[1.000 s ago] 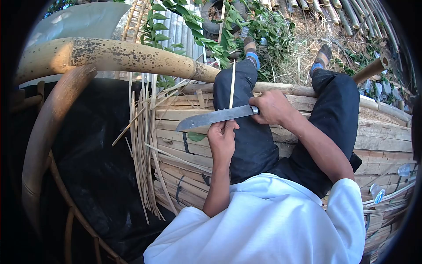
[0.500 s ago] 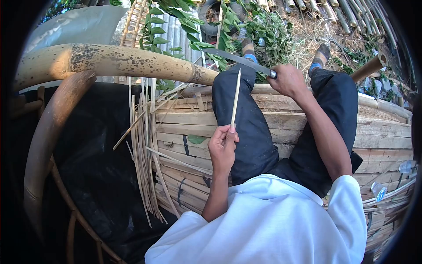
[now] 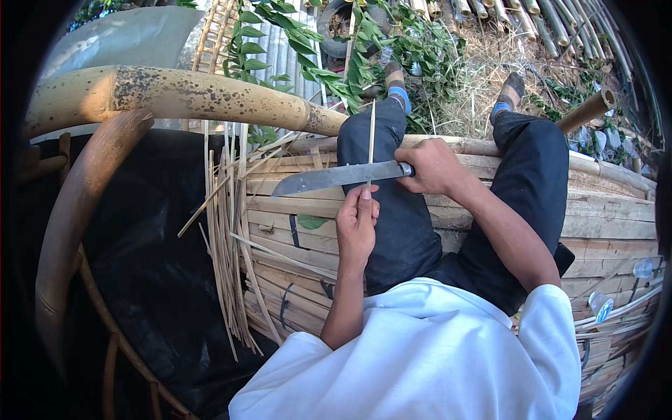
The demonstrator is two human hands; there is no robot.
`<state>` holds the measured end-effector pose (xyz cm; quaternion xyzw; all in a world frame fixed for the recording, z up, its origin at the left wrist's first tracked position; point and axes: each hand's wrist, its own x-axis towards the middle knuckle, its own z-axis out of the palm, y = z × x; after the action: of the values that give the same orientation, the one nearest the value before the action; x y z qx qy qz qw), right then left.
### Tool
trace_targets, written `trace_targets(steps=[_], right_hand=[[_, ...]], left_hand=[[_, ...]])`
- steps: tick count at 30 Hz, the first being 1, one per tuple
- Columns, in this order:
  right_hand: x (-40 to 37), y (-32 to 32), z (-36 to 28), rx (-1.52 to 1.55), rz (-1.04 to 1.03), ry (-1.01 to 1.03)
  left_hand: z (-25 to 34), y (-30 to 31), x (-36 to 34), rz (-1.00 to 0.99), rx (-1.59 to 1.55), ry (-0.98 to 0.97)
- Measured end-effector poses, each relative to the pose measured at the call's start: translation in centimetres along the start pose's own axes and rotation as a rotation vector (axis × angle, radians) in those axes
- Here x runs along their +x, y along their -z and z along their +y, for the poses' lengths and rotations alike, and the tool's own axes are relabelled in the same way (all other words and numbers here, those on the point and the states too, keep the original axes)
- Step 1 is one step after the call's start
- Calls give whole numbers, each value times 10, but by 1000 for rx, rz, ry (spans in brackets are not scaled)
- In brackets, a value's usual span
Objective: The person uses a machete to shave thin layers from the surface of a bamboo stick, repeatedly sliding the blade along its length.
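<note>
A thin bamboo strip [image 3: 372, 136] stands up from my left hand [image 3: 358, 220], pinched at its lower end between thumb and fingers. My right hand [image 3: 434, 166] is closed round the dark handle of a large knife [image 3: 336, 178]. The broad blade reaches leftward across the strip, just above my left fingertips, and hides a short piece of it. Both hands are over my left thigh, in dark trousers [image 3: 392, 231].
I sit on a platform of bamboo slats [image 3: 490, 210]. Thin split strips [image 3: 227, 266] lie in a bundle at my left, beside black sheeting [image 3: 150, 259]. A thick bamboo pole [image 3: 210, 96] crosses at upper left. Plastic cups [image 3: 600, 306] lie at right.
The knife has come down and toward me, from beyond the strip's tip to across its lower part. My left hand keeps its hold, with the strip now nearly upright.
</note>
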<state>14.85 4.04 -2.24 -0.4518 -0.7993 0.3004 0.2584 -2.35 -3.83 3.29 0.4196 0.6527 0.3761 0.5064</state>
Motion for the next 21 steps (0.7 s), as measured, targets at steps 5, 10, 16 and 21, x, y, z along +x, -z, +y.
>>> trace_targets(steps=[5, 10, 16, 21], right_hand=[[-3, -7, -9, -53, -41, 60], [0, -1, -5, -126, -48, -52], [9, 4, 16, -119, 38, -292], [13, 31, 65, -98, 169, -554]], left_hand=[[-10, 6, -2, -15, 127, 14], [-5, 8, 0, -20, 163, -62], [7, 14, -5, -19, 117, 62], [-3, 12, -25, -70, 129, 42]])
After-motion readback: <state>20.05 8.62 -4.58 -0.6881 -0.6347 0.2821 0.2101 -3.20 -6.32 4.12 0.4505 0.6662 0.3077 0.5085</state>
